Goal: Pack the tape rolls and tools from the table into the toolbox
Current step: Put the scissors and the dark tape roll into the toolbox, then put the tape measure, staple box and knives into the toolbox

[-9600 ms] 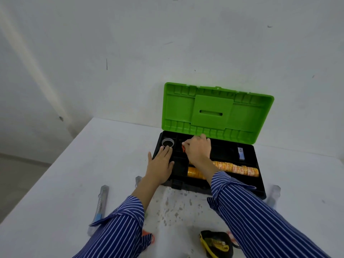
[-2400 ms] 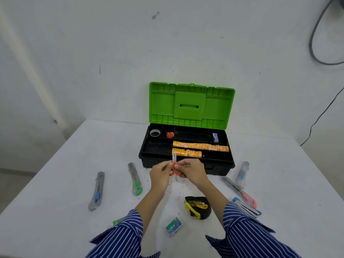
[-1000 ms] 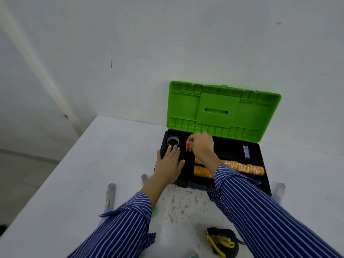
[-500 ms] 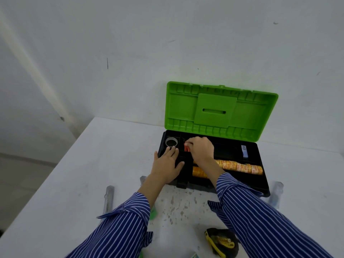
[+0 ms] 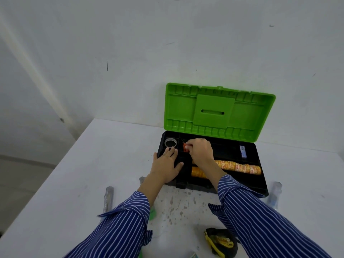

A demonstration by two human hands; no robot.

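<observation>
1. Resting flat with fingers spread, the left hand (image 5: 165, 164) presses on the front-left rim of the black toolbox (image 5: 260, 187), whose green lid (image 5: 219, 110) stands open on the white table (image 5: 93, 164)
2. Curled, the right hand (image 5: 201, 150) pinches a small orange item (image 5: 185, 147) in a rear compartment, beside a tape roll (image 5: 170, 142)
3. Orange tape rolls (image 5: 240, 166) lie in the tray
4. A tape measure (image 5: 220, 241) and a utility knife (image 5: 108, 199) remain on the table
</observation>
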